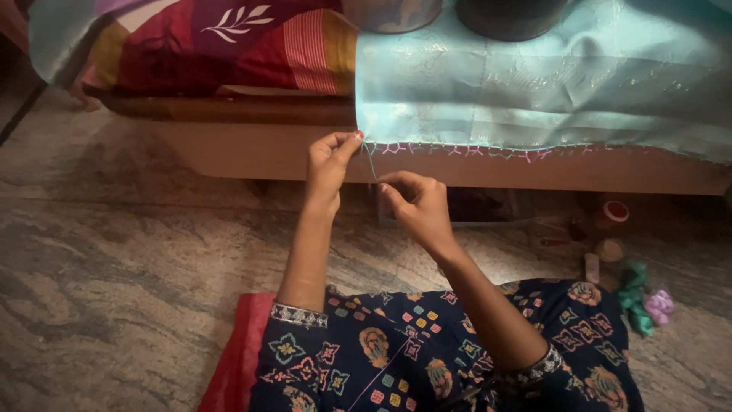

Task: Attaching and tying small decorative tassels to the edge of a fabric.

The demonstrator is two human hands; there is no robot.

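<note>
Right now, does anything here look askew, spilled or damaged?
Nothing stands out. The left hand pinches the corner of the turquoise cloth, the right hand holds a thread below it. Spools and thread bundles lie loosely on the floor.

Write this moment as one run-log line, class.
left hand: pinches turquoise cloth corner | right hand: pinches thread below edging | floor: thread bundles

A pale turquoise fabric [534,84] hangs smoothly over the bed's edge, its lower hem trimmed with a netted border of pink and teal thread [473,150]. From the hem's left corner a thin thread [371,162] runs down, drawn taut, just below the border's start.
</note>
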